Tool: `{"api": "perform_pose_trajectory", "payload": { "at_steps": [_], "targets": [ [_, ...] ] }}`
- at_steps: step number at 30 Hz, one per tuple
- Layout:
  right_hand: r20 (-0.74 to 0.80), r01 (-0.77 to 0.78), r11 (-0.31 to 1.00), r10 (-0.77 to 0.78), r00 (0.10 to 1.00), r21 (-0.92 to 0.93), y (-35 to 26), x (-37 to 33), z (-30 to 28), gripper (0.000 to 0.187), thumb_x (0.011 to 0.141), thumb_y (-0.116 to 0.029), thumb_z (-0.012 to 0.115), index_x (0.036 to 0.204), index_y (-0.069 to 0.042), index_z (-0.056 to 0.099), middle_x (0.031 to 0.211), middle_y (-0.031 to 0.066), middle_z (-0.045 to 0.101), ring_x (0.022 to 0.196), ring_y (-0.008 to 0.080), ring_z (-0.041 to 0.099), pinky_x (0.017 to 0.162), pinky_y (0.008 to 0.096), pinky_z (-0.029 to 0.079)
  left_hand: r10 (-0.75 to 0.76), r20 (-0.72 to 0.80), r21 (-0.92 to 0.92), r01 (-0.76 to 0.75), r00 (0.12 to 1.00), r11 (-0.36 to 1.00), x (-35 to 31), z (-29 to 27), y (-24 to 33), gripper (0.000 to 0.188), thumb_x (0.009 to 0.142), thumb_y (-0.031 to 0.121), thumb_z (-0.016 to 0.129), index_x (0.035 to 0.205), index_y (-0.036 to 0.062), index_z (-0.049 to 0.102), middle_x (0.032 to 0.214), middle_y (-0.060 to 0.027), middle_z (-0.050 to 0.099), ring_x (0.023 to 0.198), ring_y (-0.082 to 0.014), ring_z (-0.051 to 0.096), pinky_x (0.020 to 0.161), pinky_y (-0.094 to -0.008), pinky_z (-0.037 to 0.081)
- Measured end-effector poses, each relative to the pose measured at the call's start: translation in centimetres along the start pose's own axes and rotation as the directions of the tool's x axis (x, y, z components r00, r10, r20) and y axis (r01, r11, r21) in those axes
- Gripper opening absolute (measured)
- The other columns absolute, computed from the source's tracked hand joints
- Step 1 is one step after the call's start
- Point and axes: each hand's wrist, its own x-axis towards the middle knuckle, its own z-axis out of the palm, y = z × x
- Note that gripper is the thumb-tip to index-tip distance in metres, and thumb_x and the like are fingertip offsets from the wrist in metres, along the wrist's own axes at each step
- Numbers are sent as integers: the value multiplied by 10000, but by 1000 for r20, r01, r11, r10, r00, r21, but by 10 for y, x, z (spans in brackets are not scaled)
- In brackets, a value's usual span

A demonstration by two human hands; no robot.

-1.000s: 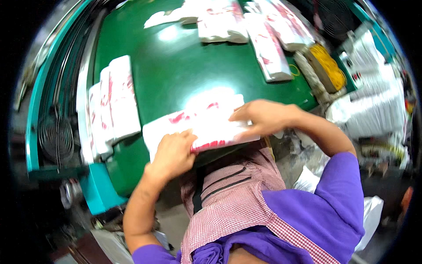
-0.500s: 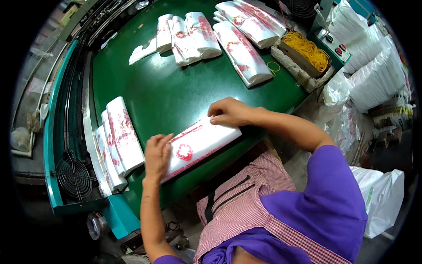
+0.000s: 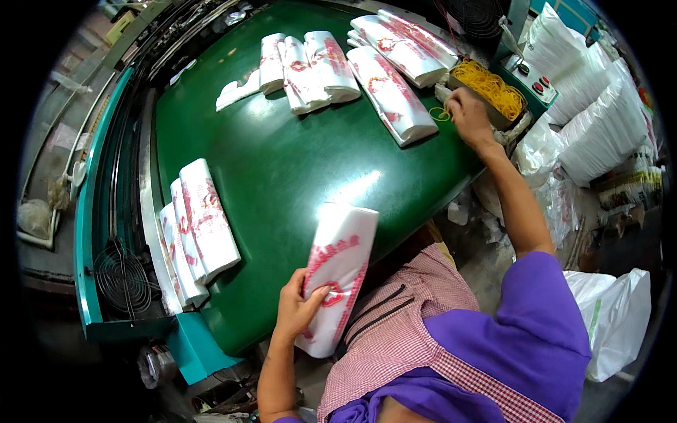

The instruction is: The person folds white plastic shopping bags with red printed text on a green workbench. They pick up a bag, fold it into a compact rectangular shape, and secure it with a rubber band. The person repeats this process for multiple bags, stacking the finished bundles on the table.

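Observation:
A flat folded bundle of white plastic bags (image 3: pixel 345 247) with red print is in my left hand (image 3: pixel 300 304). My thumb lies over its face and the fingers are behind it. The bundle tilts upright over the table's near edge, in front of my apron. My right hand (image 3: pixel 471 116) reaches to the far right, its fingers bent and closed at a loose yellow rubber band (image 3: pixel 441 113) on the green table (image 3: pixel 282 162). Just beyond that hand stands a box of yellow rubber bands (image 3: pixel 490 88). Part of the fingertips is hidden.
More folded bag bundles lie at the left edge (image 3: pixel 204 218), at the back (image 3: pixel 331 67) and at the back right (image 3: pixel 391 95). A control box with buttons (image 3: pixel 536 83) stands past the rubber bands. Stacked white sacks (image 3: pixel 599 113) fill the right side.
My left hand has lifted the bundle off the table and turned it more upright, toward me. My right hand has let go of the bundle and moved far right to the rubber bands.

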Motion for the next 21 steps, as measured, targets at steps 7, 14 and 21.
{"api": "perform_pose_trajectory", "payload": {
  "at_steps": [7, 14, 21],
  "targets": [
    [448, 125, 789, -463, 765, 602, -166, -63, 67, 187, 774, -66, 610, 957, -21, 607, 891, 150, 643, 801, 312, 633, 715, 381, 496, -38, -239, -734, -156, 970, 661, 28, 6, 15, 463, 876, 103, 610, 1293, 14, 430, 1182, -75, 555, 1072, -155, 532, 938, -310, 430],
    [715, -735, -64, -190, 673, 675, -205, -86, 87, 128, 889, -40, 505, 1015, -51, 520, 856, 44, 568, 750, 134, 578, 778, 315, 509, -14, -164, -928, -149, 986, 342, 47, -10, 28, 461, 877, 129, 621, 1289, 37, 435, 1173, -93, 586, 1038, -194, 593, 916, -335, 490],
    [600, -367, 570, -293, 745, 735, -223, -59, 125, 212, 838, -48, 607, 1036, 4, 550, 921, 76, 617, 806, 141, 598, 746, 302, 506, -42, -86, -976, -75, 995, 203, 57, -25, 18, 497, 817, 79, 669, 1269, 38, 468, 1182, -92, 584, 1049, -198, 588, 920, -340, 484]
  ]
}}
